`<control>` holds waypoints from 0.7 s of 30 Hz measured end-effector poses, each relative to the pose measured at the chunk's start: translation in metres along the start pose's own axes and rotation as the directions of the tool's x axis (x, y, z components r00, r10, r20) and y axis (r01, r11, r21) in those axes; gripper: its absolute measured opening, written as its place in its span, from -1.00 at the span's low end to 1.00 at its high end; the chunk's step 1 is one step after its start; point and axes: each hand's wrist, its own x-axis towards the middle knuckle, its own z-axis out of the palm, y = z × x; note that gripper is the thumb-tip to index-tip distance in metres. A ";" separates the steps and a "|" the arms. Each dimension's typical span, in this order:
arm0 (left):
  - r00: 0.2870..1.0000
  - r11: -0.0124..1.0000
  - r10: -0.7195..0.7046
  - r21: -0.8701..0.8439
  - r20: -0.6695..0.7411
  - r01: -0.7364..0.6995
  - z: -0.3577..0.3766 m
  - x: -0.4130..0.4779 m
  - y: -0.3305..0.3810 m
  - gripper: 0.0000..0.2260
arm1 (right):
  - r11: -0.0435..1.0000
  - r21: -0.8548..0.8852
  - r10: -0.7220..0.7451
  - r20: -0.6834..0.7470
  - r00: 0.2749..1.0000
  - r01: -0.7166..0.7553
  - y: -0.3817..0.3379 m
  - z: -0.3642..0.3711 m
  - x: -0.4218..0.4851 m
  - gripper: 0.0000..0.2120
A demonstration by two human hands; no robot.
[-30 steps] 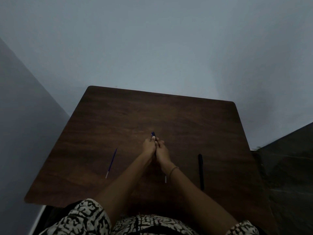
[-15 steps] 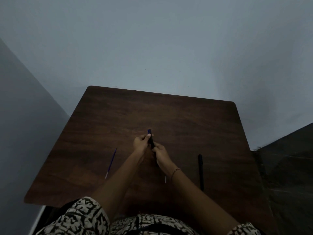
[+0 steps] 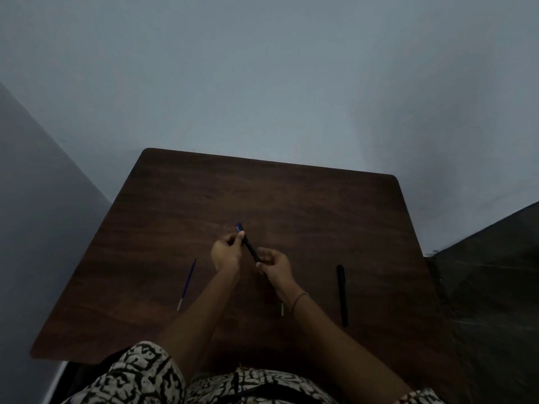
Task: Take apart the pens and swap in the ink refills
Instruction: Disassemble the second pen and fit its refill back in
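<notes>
Both hands hold one dark pen with a blue end [image 3: 248, 242] above the middle of the brown table [image 3: 175, 199]. My left hand [image 3: 226, 253] pinches its upper part near the blue end. My right hand [image 3: 275, 266] grips its lower end. The pen tilts from upper left to lower right. A loose blue refill with a pale tip [image 3: 187, 282] lies on the table to the left. A black pen [image 3: 341, 294] lies to the right. A small white piece [image 3: 282, 309] shows beside my right wrist, partly hidden.
The table stands against a pale wall, with its far edge [image 3: 271, 163] close to it. A dark surface [image 3: 495, 272] lies off the table's right side. My patterned clothing [image 3: 151, 374] shows along the table's near edge.
My hands were pressed together around the pen; they have moved apart, left hand to the left, and more of the pen's length now shows between them.
</notes>
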 end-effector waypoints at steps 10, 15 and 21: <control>0.990 0.888 -0.098 0.459 0.106 0.039 -0.014 0.005 -0.006 -0.74 | 0.998 0.058 0.006 -0.114 0.993 0.001 0.010 -0.003 0.001 -0.61; 0.988 0.753 -0.094 0.658 0.121 -0.009 -0.019 0.005 -0.016 -0.78 | 0.999 0.045 -0.005 -0.167 0.986 0.013 0.007 -0.008 0.004 -0.62; 0.983 0.744 -0.107 0.668 0.148 -0.020 -0.014 0.007 -0.021 -0.62 | 0.998 0.060 -0.009 -0.130 0.991 0.017 0.007 -0.014 0.002 -0.63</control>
